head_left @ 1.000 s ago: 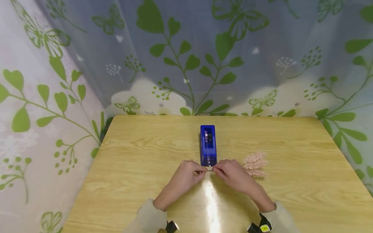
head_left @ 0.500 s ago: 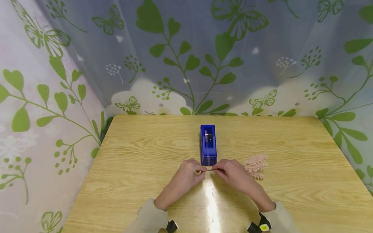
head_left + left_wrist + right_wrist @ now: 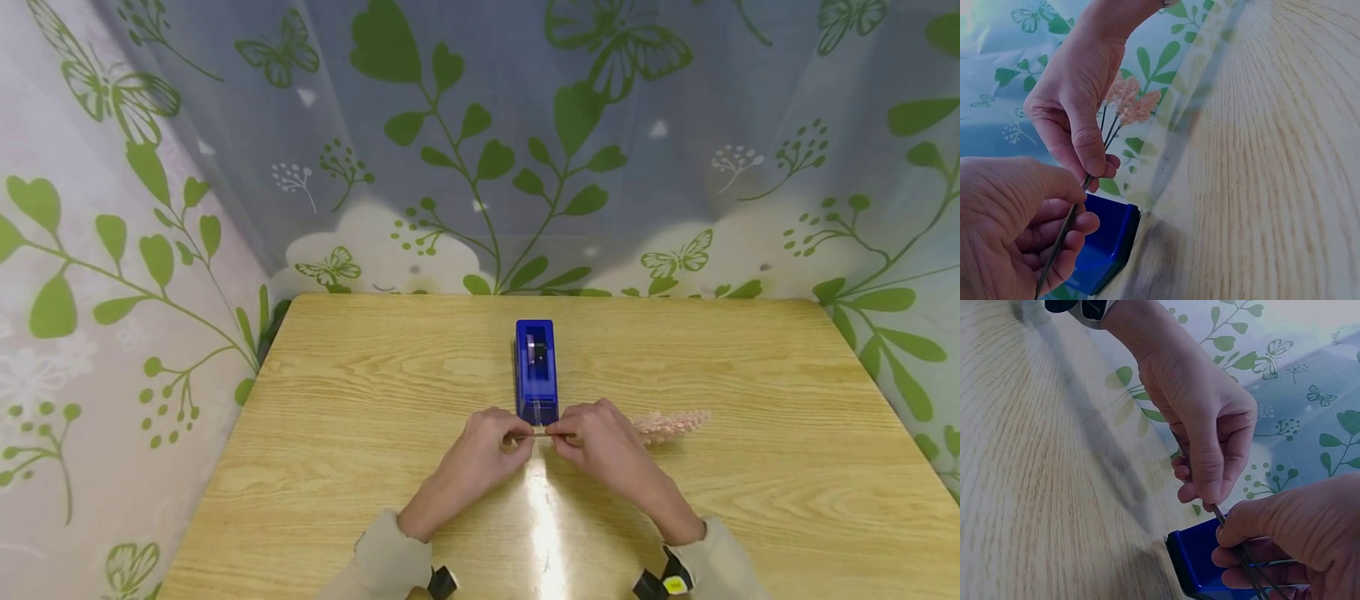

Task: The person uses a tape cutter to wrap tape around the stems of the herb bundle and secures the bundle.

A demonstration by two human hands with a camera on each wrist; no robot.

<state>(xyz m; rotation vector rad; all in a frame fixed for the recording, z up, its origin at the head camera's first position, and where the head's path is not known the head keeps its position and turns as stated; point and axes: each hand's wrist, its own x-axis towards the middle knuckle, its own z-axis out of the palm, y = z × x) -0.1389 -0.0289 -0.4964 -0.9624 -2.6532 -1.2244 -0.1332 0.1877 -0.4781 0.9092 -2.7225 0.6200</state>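
Thin dark stems of a pink dried-flower sprig (image 3: 670,423) are pinched by both hands, left hand (image 3: 480,454) and right hand (image 3: 603,450), fingers clamped on them, lower centre of the frame. The stems are held level against the near end of the blue plastic tape dispenser (image 3: 536,372) on the light wooden table (image 3: 750,500), apparently so its tape reaches them; the sprig's head projects rightward.

The tape dispenser (image 3: 536,372) is translucent blue. The dried flower sprig (image 3: 670,423) is pale pink on dark, thin stems. The counter (image 3: 360,400) is light yellow wood with visible grain. The backdrop curtain (image 3: 480,142) is white-grey, printed with green leaves and butterflies. The sleeves (image 3: 382,558) are beige.
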